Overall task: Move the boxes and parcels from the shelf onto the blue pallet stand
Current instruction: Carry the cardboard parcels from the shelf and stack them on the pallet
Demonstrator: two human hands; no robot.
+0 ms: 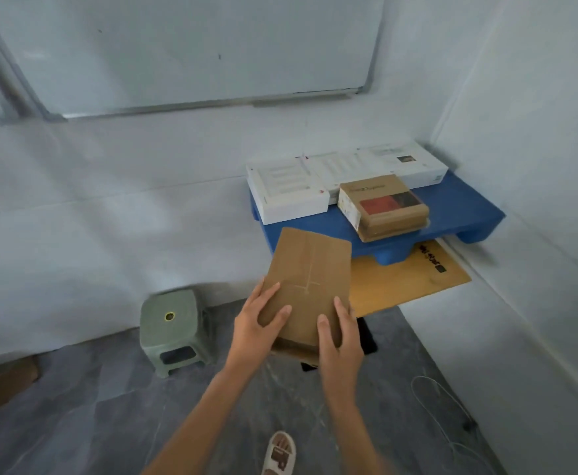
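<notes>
Brown parcel [306, 289] sat held in the air between both hands, left hand [258, 332] and right hand [340, 341] gripping its near end, thumbs on top. At one o'clock stood the blue pallet stand [465, 209], bearing white boxes [292, 192] and a cardboard box [383, 205].

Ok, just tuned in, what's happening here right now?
A person is carrying a flat brown parcel in both hands, the left hand and right hand gripping its near end, thumbs on top. It is held in the air in front of the blue pallet stand, not yet set down. On the stand already lie three white boxes along the wall and a brown box. A green stool stands to the left.
</notes>
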